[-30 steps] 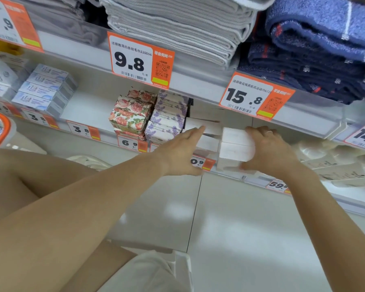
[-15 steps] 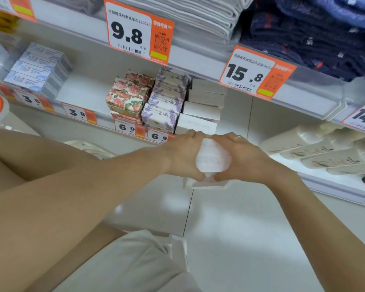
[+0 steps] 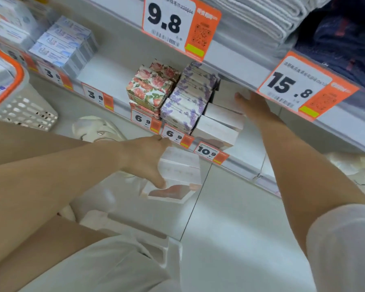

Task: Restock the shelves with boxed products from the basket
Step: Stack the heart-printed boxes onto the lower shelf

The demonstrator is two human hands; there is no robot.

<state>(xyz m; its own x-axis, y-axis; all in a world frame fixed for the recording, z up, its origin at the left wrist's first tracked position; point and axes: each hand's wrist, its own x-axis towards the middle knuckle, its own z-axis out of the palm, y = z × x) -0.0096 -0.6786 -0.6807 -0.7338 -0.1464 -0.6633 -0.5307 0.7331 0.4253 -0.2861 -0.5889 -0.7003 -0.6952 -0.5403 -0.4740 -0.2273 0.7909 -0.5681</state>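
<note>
My arms were bare to the elbow. White short sleeve (image 3: 343, 245) at 4 o'clock on my right arm; white shorts (image 3: 105, 268) at 7 o'clock.

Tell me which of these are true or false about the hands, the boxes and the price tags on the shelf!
1. The left hand grips a stack of white cardboard boxes. True.
2. The right hand holds a folded blue towel. False: it reaches to the white boxes on the shelf.
3. The rose-patterned boxes sit left of the lavender-patterned boxes. True.
4. The orange price tag under the white shelf boxes reads 3.8. False: it reads 10.9.
</note>
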